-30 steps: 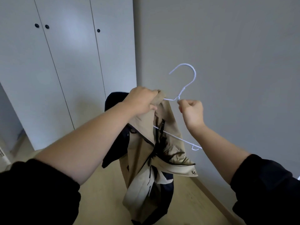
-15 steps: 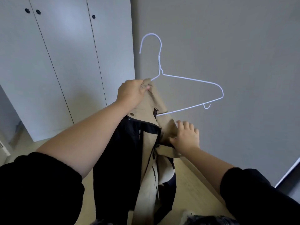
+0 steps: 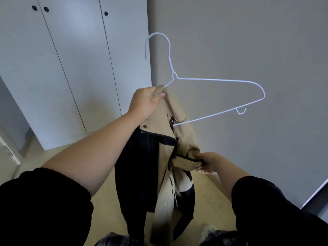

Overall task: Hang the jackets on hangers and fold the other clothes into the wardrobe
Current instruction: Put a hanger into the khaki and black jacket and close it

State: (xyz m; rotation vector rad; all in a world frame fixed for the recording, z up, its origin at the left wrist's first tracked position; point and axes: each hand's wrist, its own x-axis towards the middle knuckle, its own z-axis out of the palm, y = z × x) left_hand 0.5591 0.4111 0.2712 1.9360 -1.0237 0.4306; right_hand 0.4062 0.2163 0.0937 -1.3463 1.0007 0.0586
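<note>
A beige jacket (image 3: 179,139) with a dark navy lining hangs in front of me. My left hand (image 3: 145,102) grips its collar together with the left end of a thin white wire hanger (image 3: 218,79), whose left arm is inside the jacket. The hook points up and the right arm of the hanger sticks out bare to the right. Lower down, my right hand (image 3: 208,164) pinches a fold of the jacket's beige fabric.
A white wardrobe (image 3: 71,68) with shut doors and black knobs stands at the left. A plain grey wall (image 3: 248,41) fills the right. The floor (image 3: 211,197) is light wood, and a pile of other clothes (image 3: 213,233) shows at the bottom edge.
My right hand let go of the hanger's neck and dropped to grip the jacket lower down. The hanger swung upright, its right arm now out of the jacket.
</note>
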